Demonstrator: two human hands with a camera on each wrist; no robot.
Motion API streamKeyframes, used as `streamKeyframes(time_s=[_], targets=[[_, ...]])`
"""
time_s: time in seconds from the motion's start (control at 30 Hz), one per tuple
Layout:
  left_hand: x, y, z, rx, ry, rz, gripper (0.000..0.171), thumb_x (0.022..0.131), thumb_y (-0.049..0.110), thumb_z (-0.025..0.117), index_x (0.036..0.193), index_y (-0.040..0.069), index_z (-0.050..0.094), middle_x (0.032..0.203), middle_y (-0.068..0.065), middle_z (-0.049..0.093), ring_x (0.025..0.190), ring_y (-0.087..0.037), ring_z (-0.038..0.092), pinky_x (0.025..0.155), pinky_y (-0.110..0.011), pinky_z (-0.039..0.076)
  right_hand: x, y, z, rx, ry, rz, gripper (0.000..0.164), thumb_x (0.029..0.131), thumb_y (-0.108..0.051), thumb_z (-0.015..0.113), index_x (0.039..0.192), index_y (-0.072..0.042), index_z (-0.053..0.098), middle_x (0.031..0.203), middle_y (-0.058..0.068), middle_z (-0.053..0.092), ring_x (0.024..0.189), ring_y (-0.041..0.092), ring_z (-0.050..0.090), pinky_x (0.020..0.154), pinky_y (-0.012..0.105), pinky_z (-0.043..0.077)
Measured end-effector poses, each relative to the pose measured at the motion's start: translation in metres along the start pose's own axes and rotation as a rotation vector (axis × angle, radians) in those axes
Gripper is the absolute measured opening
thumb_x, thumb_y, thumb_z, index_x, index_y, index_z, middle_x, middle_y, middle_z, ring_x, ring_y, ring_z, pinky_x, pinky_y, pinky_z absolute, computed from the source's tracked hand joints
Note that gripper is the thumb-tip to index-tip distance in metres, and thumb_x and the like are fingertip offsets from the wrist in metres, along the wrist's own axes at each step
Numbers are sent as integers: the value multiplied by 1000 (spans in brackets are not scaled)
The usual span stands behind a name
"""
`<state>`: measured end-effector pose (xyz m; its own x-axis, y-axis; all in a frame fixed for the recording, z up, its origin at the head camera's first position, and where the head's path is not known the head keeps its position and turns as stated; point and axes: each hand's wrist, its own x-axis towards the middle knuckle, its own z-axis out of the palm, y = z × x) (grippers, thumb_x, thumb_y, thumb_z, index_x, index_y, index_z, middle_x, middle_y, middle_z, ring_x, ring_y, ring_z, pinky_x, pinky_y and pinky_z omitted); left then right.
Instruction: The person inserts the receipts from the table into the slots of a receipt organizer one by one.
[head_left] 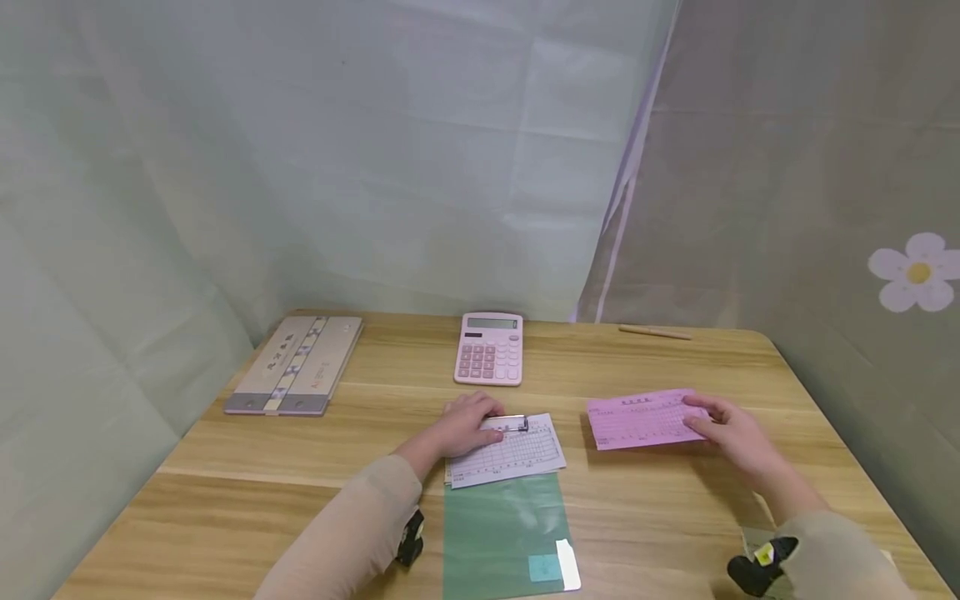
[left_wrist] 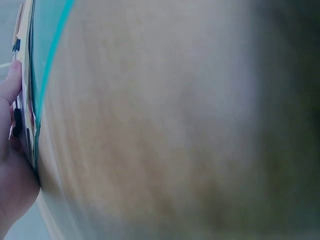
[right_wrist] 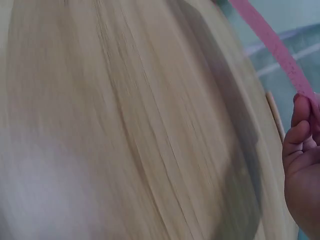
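Note:
A green translucent clipboard [head_left: 504, 521] lies on the table, a white printed form [head_left: 517, 457] on its upper part and another sheet's edge showing underneath. My left hand [head_left: 467, 427] rests over the board's top left by the metal clip [head_left: 510, 423], thumb lying on the form. In the left wrist view the same hand [left_wrist: 15, 150] sits along the stacked edges. My right hand [head_left: 731, 433] pinches the right end of a pink printed form [head_left: 637, 421], thumb on top. The right wrist view has that pink form [right_wrist: 280, 52] nearly edge-on, raised off the table.
A pink calculator [head_left: 489, 350] lies beyond the clipboard. At the far left is a beige notebook [head_left: 296, 367] with a patterned band. A thin brown stick [head_left: 654, 332] lies along the back edge, and pale curtains [head_left: 420, 167] hang behind the table.

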<state>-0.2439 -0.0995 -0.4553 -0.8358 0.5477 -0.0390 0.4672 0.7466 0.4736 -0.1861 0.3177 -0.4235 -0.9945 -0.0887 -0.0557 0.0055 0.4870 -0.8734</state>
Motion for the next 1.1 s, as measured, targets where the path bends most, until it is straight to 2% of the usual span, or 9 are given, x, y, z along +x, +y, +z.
streamKeyframes(time_s=[0.1, 0.2, 0.47, 0.7, 0.73, 0.87, 0.97, 1.1], targets=[[0, 0, 0, -1, -2, -3, 36, 87, 38, 63, 117, 19, 57, 119, 3, 52, 110, -19, 44, 93, -43, 30, 3, -7, 10, -34, -19, -10, 57, 93, -33, 58, 134, 4, 44, 137, 27, 40, 109, 12, 48, 79, 16, 43], [0, 0, 0, -4, 1, -1, 35, 87, 38, 63, 117, 19, 57, 119, 2, 52, 110, -19, 44, 93, -43, 31, 7, -12, 21, -49, -42, -8, 56, 91, -34, 60, 133, 1, 47, 136, 25, 43, 110, 22, 48, 80, 18, 44], [0, 1, -1, -7, 2, 8, 35, 87, 37, 63, 116, 19, 58, 118, 2, 52, 109, -20, 44, 91, -43, 31, 14, -21, 48, -1, -134, -73, 46, 89, -22, 65, 126, 3, 53, 118, 18, 56, 94, 17, 52, 77, 23, 45], [-1, 0, -2, -18, -3, -7, 35, 86, 38, 64, 116, 19, 58, 118, 3, 52, 109, -18, 44, 94, -43, 30, 19, -33, 78, -74, -227, -116, 43, 86, -25, 68, 122, -5, 59, 124, 14, 56, 111, 24, 48, 95, 40, 35], [-1, 0, -2, -18, -4, -5, 35, 86, 38, 64, 115, 19, 58, 118, 4, 52, 109, -18, 44, 94, -43, 30, 20, -34, 82, -79, -243, -116, 43, 85, -26, 68, 122, -6, 59, 125, 14, 55, 112, 24, 48, 95, 40, 34], [-1, 2, -3, -27, -5, 1, 35, 86, 38, 63, 115, 19, 58, 118, 3, 52, 108, -19, 44, 93, -43, 30, 20, -40, 97, -64, -316, -126, 44, 85, -24, 68, 123, -4, 59, 124, 17, 55, 103, 24, 53, 86, 38, 44], [-1, 2, -3, -35, -1, 0, 35, 86, 37, 64, 115, 19, 58, 118, 2, 52, 108, -19, 44, 94, -44, 30, 19, -46, 108, -77, -340, -134, 44, 84, -24, 69, 123, -6, 60, 124, 17, 55, 105, 28, 54, 88, 43, 44], [-1, 1, -2, -30, 4, 0, 35, 85, 37, 64, 115, 19, 59, 117, 2, 52, 108, -19, 44, 94, -44, 30, 17, -52, 123, -107, -347, -150, 42, 83, -23, 69, 122, -8, 61, 127, 16, 55, 115, 32, 50, 101, 52, 31]])
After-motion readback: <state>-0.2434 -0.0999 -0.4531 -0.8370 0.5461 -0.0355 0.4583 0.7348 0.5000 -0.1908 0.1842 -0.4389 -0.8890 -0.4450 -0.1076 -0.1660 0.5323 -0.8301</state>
